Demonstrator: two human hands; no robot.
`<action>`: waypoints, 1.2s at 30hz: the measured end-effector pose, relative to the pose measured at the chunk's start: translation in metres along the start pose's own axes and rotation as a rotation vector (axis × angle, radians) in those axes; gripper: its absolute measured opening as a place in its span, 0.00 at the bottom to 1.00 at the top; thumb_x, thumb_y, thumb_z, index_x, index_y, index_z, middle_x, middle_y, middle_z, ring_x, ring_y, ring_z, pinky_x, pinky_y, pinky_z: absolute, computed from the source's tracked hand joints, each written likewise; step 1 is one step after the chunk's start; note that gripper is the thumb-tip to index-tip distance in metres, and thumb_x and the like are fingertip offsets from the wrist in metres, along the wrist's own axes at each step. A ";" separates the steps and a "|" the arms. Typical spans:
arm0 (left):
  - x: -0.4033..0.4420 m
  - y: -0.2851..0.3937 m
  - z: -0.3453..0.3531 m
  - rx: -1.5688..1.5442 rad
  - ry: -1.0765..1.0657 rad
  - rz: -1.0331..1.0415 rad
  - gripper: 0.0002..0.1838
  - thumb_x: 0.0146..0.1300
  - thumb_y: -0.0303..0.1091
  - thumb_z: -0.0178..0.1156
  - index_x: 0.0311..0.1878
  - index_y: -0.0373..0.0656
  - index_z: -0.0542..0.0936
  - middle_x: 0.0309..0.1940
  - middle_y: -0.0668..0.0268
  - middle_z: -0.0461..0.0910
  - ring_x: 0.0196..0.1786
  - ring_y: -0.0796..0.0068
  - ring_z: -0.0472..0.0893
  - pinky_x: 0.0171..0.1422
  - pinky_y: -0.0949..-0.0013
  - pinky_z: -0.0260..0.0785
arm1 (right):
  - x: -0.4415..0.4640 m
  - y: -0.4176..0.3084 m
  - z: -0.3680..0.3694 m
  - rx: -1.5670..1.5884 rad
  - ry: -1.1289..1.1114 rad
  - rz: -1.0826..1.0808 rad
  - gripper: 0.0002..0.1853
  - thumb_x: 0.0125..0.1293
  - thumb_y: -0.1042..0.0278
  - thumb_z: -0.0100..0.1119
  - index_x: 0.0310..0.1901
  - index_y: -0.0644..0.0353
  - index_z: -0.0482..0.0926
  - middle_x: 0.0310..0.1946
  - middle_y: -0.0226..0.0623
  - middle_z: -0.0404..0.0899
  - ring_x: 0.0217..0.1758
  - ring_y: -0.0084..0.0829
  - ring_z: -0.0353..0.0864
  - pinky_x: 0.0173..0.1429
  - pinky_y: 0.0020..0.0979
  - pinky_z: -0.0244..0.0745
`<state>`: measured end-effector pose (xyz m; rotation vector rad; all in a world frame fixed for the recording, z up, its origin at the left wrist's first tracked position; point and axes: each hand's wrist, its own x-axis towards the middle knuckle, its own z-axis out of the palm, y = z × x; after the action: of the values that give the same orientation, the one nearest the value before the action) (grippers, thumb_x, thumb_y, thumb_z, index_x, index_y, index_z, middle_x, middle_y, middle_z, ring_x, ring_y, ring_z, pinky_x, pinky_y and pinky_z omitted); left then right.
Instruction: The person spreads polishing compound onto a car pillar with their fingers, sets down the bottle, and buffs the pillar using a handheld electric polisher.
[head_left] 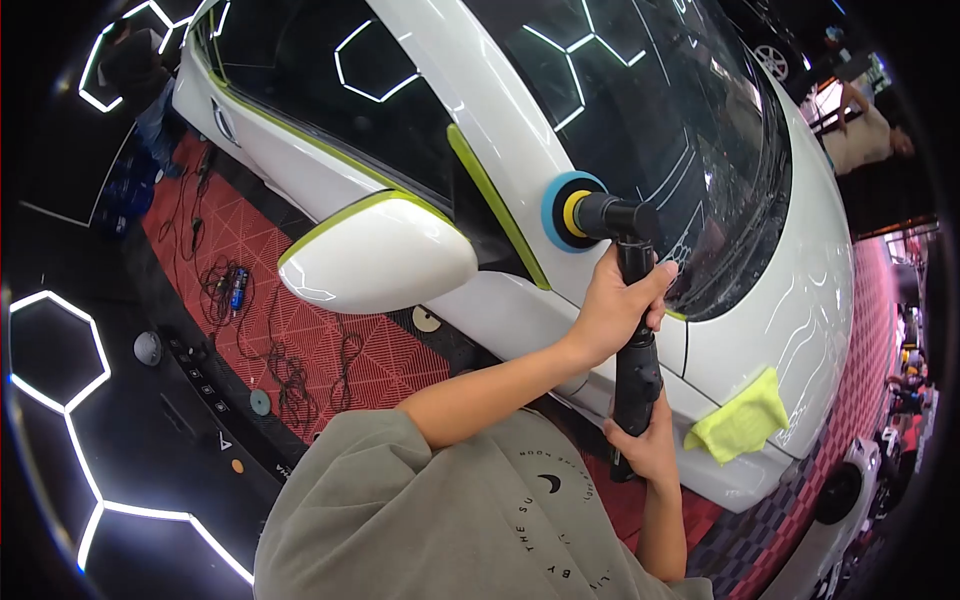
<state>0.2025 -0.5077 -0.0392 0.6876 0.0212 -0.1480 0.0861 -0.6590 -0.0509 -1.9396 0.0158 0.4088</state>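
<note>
Both my hands are closed around a black polisher (637, 375). My left hand (622, 303) grips its neck just below the angled head, thumb along the side. Lower down, my right hand (648, 440) wraps the handle near its end. The polisher's blue foam pad (556, 212), with a yellow and black backing, is against the white pillar beside the windshield (660, 130). The white car (790, 340) fills the middle of the view. Its side mirror (380, 255) with green trim sticks out left of my arms.
A yellow-green cloth (742, 418) lies on the car's front. Cables and a blue tool (238, 288) are on the red floor (390, 365). One person (140, 75) is at the far left, another (862, 135) at the right. A second white car (850, 500) stands lower right.
</note>
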 end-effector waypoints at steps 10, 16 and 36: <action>0.068 0.138 -0.010 -0.104 -0.010 0.287 0.12 0.63 0.28 0.63 0.38 0.44 0.67 0.20 0.70 0.69 0.18 0.80 0.70 0.24 0.71 0.67 | 0.103 -0.113 0.029 -0.051 -0.060 -0.247 0.33 0.50 0.79 0.64 0.61 0.64 0.66 0.31 0.31 0.76 0.33 0.21 0.76 0.40 0.26 0.74; 0.100 0.201 -0.027 -0.080 -0.018 0.543 0.11 0.63 0.33 0.65 0.38 0.44 0.70 0.21 0.71 0.70 0.20 0.82 0.72 0.26 0.72 0.70 | 0.144 -0.180 0.056 -0.322 0.049 -0.333 0.39 0.49 0.76 0.64 0.66 0.60 0.64 0.34 0.37 0.78 0.34 0.27 0.77 0.44 0.29 0.74; -0.042 -0.073 -0.017 -0.172 -0.023 0.107 0.10 0.69 0.30 0.59 0.44 0.48 0.65 0.23 0.70 0.68 0.19 0.80 0.71 0.28 0.70 0.70 | -0.020 0.048 -0.036 -0.474 0.118 -0.172 0.36 0.48 0.76 0.65 0.64 0.58 0.68 0.37 0.53 0.81 0.40 0.54 0.83 0.47 0.39 0.76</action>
<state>0.1508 -0.5475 -0.0958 0.5136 -0.0243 -0.0500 0.0673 -0.7144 -0.0752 -2.4072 -0.1852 0.1921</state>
